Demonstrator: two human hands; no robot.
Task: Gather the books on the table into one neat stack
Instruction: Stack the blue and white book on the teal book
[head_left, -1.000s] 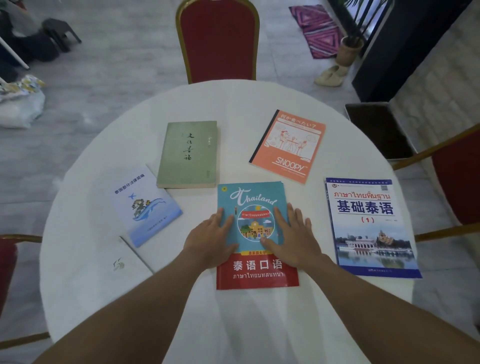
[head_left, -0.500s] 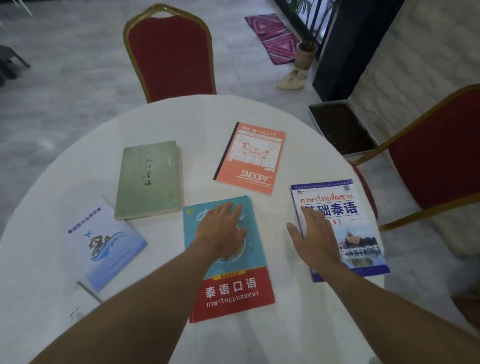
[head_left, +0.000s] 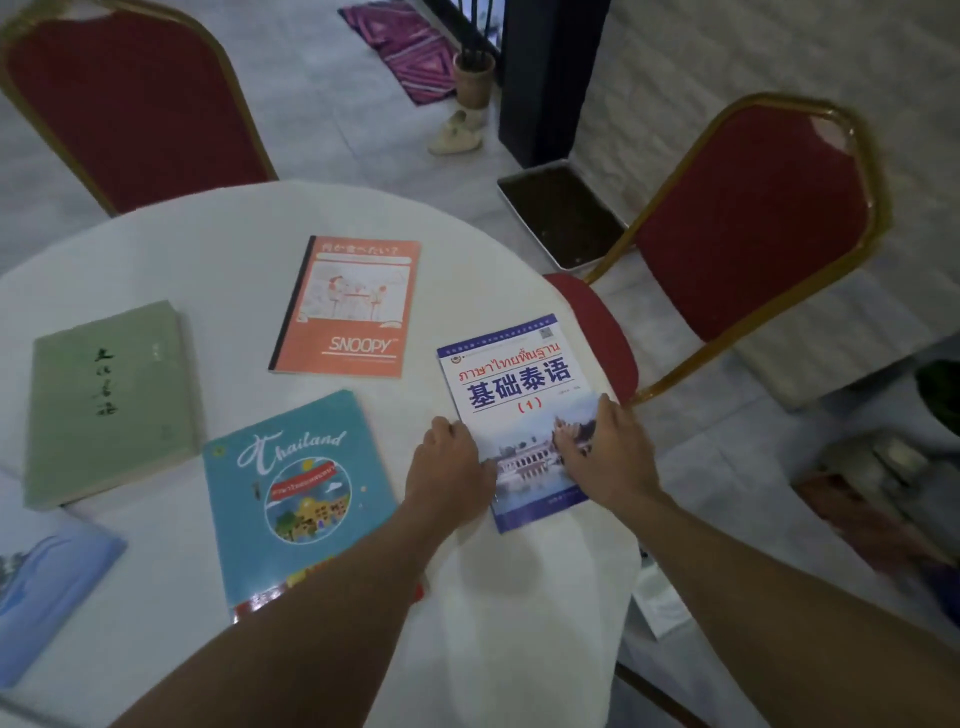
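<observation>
both hands gripping the blue-and-white thai textbook (head_left: 519, 410) lying right of the teal thailand book (head_left: 296, 493), left hand (head_left: 449, 467) curling on its left edge, right hand (head_left: 608, 452) pressing its right side, orange snoopy notebook (head_left: 348, 306) lying beyond the teal book

pale blue book (head_left: 49, 587) cut off at left edge, teal book (head_left: 296, 493) partly under forearm

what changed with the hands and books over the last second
Both hands left the teal Thailand book and moved right to the blue and white textbook. The left hand now grips its left edge and the right hand its right edge. The camera also swung right. The books lie where they did, none stacked yet, including the orange Snoopy notebook and the green book.
</observation>
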